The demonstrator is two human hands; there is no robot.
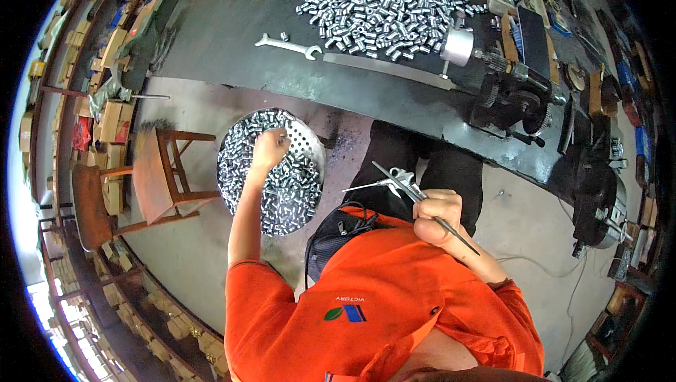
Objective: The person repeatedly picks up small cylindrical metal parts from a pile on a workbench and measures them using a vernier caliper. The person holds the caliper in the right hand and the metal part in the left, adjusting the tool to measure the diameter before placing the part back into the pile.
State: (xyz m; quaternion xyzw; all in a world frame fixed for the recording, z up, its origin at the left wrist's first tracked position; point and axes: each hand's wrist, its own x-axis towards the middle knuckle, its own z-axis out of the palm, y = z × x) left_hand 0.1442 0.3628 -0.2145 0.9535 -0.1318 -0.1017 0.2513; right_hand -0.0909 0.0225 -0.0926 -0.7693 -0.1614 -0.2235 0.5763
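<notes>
Over a round perforated metal basin (305, 142) full of small shiny metal sleeves (290, 202), my left hand (270, 148) has its fingers curled in among the parts at the far side. Whatever those fingers hold is hidden from view. My right hand (440, 213) is closed around a metal vernier caliper (400, 183), held in front of my body. The caliper's jaws point up and to the left, and its thin end sticks out below the hand.
A dark workbench (232, 51) spans the far side, with a large heap of metal sleeves (380, 9) and an open-end wrench (289, 47). Geared machinery (517, 97) is mounted at its right. A wooden chair (158, 178) stands left of the basin; loaded shelves (105, 269) line the left.
</notes>
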